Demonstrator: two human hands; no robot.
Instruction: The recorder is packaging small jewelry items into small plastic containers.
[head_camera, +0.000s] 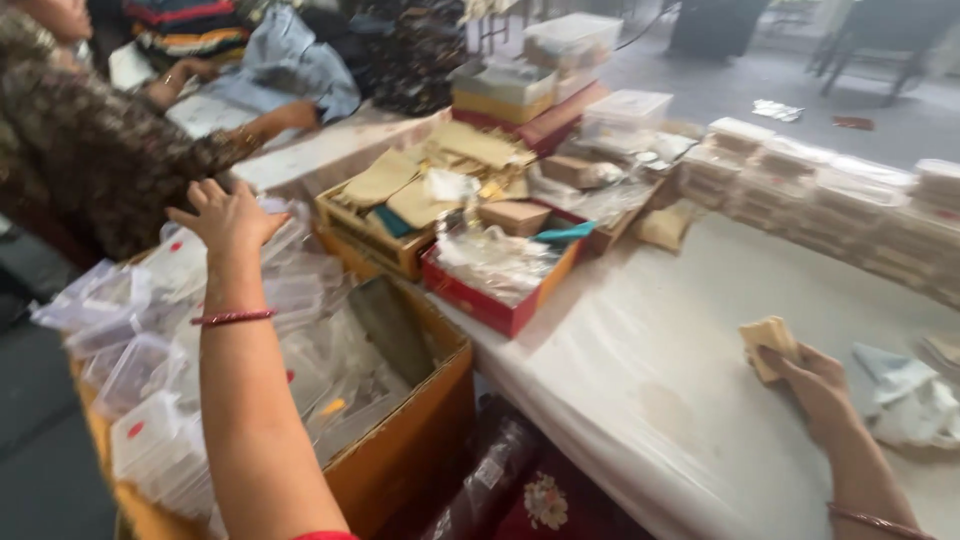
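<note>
Nearest to me, my right hand (815, 385) rests on the white worktop (640, 370), its grip pinching a small tan stack of folded paper pieces (768, 345) between thumb and fingers. Just to its right lies a crumpled white and pale blue wrapper (910, 395), close but not touching as far as I can see. Down at the lower edge a dark red cloth with a flower print (545, 500) hangs below the worktop.

On my other side, my left hand (228, 215) is raised with a red bangle (232, 318) on the wrist. Its grip is spread, fingers apart, holding nothing, and it hovers above an orange cardboard box (420, 450) heaped with clear plastic lidded containers (150, 400).

Farther out, a red shallow tray (480, 300) holds crinkled clear wrappers, and beside it a yellow wooden crate (375, 245) carries flat tan envelopes (400, 190). Along the right edge of the worktop runs a long row of stacked pale boxes (830, 200), well apart from my right hand.

At the far left another person in a dark patterned sleeve (90, 140) leans over blue cloth (290, 65). Behind the crate stand more clear lidded boxes (570, 40) on red and yellow ones.
</note>
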